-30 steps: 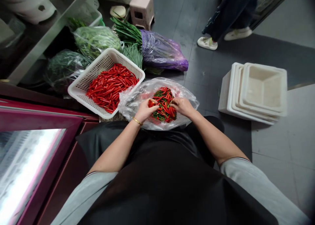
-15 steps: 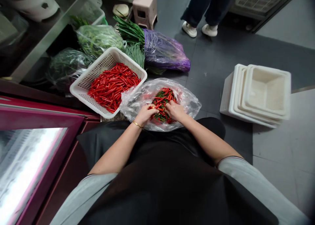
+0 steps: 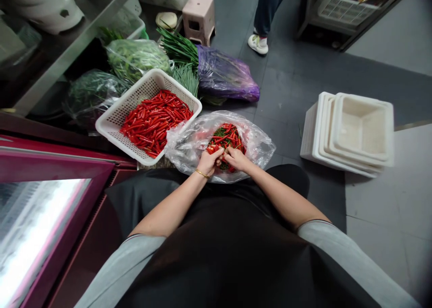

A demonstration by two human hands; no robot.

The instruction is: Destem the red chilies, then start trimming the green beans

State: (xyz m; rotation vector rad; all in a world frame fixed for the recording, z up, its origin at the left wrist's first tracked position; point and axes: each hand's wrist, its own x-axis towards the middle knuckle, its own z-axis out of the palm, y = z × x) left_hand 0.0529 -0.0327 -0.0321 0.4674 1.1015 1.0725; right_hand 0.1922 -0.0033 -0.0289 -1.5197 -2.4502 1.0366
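Observation:
A clear plastic bag lies spread open in front of my lap, with red chili peppers and green stems inside. My left hand, with a gold bracelet at the wrist, is closed around some red chili peppers. Close beside it, my right hand pinches with thumb and fingers at the left hand's fingertips; what lies in that pinch is too small to make out. Left of the bag, and touching it, a white perforated basket holds a heap of red stemless chilies.
Bagged greens and a purple bag of long green stalks lie beyond the basket. A pink stool stands behind them. Nested white baskets are at right. A person's leg shows at the top. A lit cabinet is at left.
My hands have come together over the near side of the bag, the left now closed on chilies. The person at the top has stepped, so only one leg and shoe show.

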